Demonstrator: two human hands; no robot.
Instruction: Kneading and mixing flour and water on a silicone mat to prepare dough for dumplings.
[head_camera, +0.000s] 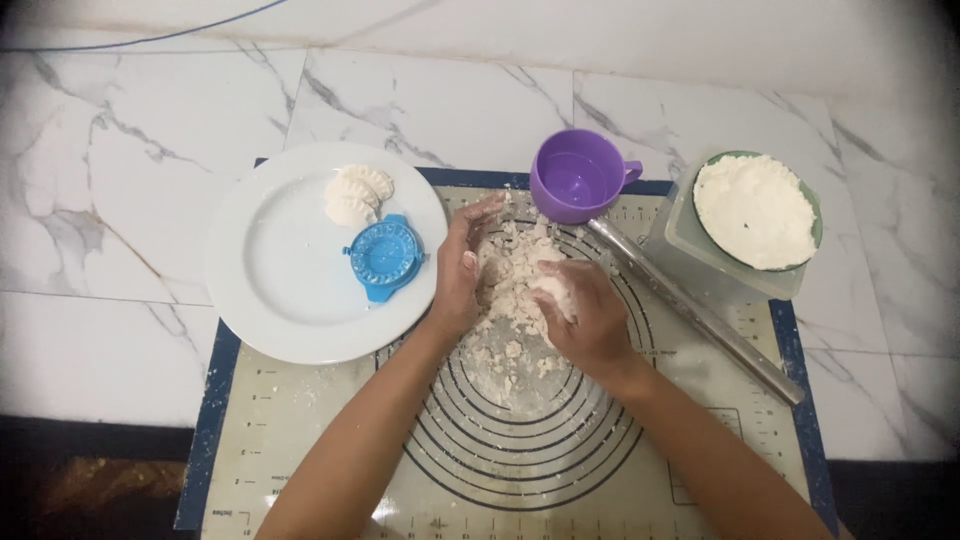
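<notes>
A: where's the dough?
B: crumbly dough mid baking mat, between both hands

A: fingers?
B: left hand flat, fingers straight, edge against the pile, grips nothing. right hand curled round a clump

A: nearby?
B: white plate left, rolling pin right

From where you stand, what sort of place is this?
Most likely a home kitchen, on a marble-look surface. Both hands work crumbly dough on a ringed baking mat, with a rolling pin beside them and a plate holding shaped dumplings.
</notes>
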